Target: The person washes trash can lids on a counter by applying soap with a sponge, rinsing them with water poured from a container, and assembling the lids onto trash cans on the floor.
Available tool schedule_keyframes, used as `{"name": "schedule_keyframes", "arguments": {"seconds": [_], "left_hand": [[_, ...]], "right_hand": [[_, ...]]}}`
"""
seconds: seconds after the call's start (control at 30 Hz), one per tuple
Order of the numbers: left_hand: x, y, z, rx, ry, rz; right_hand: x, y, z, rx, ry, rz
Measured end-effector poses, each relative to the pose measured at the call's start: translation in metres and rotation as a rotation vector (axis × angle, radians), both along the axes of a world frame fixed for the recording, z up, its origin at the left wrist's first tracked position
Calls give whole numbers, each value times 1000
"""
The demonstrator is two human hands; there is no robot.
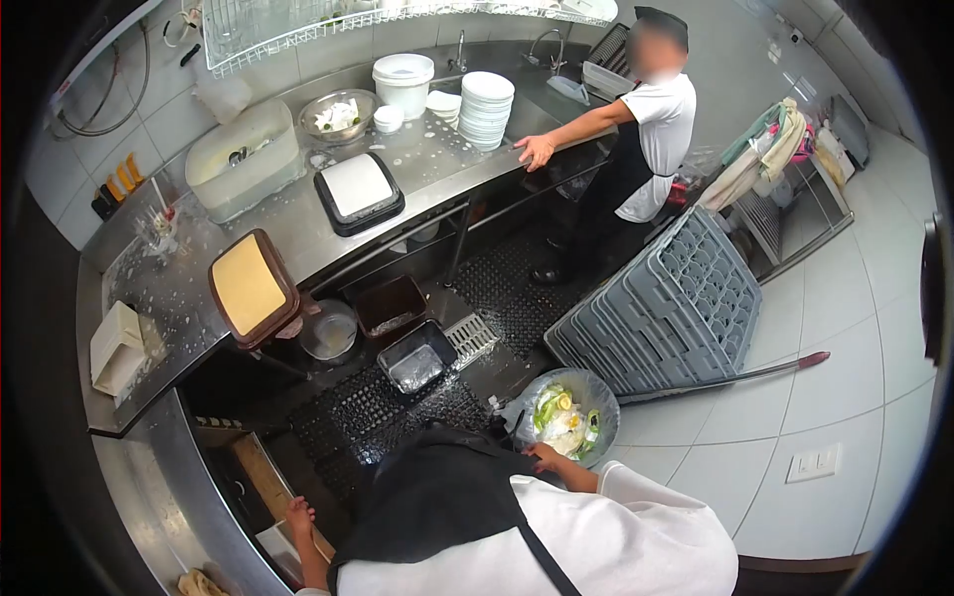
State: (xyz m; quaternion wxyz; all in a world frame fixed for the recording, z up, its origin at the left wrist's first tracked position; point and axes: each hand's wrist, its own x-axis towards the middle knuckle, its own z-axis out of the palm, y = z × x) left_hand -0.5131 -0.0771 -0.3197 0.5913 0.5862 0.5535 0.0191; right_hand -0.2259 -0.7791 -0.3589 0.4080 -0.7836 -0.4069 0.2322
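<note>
My left hand (300, 516) hangs low at the left, beside the open space under the steel counter. Its fingers are loosely bent and apart, with nothing visible in them. My right hand (543, 458) is at the near left side of a round waste bin (608, 432) with a clear liner. Its fingers look curled in at the rim; what they hold, if anything, is too small to make out. Inside the bin lie food scraps (564, 419), with green leaves and a yellow piece. A black apron (437, 497) covers my front.
A co-worker (661, 109) stands at the far counter (417, 179), one arm stretched out. On it stand stacked white plates (487, 111), a white bucket (403, 87) and a tub (243, 164). Grey racks (656, 298) lean at the right. Dark bins (417, 356) sit on the floor mat (363, 407).
</note>
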Motion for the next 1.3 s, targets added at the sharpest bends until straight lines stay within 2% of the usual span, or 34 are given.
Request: {"name": "schedule_keyframes", "arguments": {"seconds": [0.07, 0.13, 0.17, 0.2, 0.23, 0.27, 0.3, 0.37, 0.43, 0.53, 0.6, 0.63, 0.73, 0.77, 0.87, 0.9, 0.97, 1.03, 1.1, 1.2, 1.3], "left_hand": [[29, 8, -7, 18, -11, 17], [46, 0, -11, -26, -36, 27], [49, -9, -12, -64, -8, -18], [53, -18, -14, -102, 20, -64], [62, -17, -18, -136, 44, -112], [69, -8, -27, -281, 129, -153], [70, -2, -40, -427, 214, -183], [75, 2, -46, -637, 354, -267], [83, 6, -50, -528, 318, -380], [104, 16, -66, -198, 191, -648], [113, 46, -99, -147, 201, -510], [130, 55, -86, -120, 203, -440], [173, 63, -72, -69, 142, -409], [185, 61, -72, -30, 149, -511], [190, 50, -81, -65, 141, -620], [184, 46, -86, -102, 155, -639], [164, 46, -95, -170, 196, -638], [145, 46, -102, -230, 236, -618], [126, 48, -99, -255, 276, -590], [96, 55, -85, -254, 296, -549], [61, 54, -78, -197, 264, -559]], "right_hand": [[-10, -9, 11, -40, -54, -1], [-10, -19, -8, -382, 613, -341], [0, -35, -42, -485, 603, -368], [6, -32, -37, -515, 706, -515], [12, -27, -30, -531, 799, -677], [26, -5, 10, -454, 998, -960], [31, 9, 32, -372, 989, -1056], [44, 38, 64, -327, 993, -1112], [62, 65, 77, -273, 986, -1150], [85, 81, 38, -19, 899, -986], [92, 110, 37, 23, 916, -1062], [94, 119, 38, 49, 921, -1101], [83, 120, 14, -65, 939, -1052], [80, 121, 17, -103, 964, -1087], [99, 125, 21, -136, 852, -871], [122, 126, 26, -457, 442, -612], [175, 149, 56, -541, 313, -486], [215, 193, 92, -302, 504, -443], [229, 237, 95, -379, 883, -441], [250, 277, 79, -680, 747, -143], [258, 272, 109, -511, 182, -32]]}}
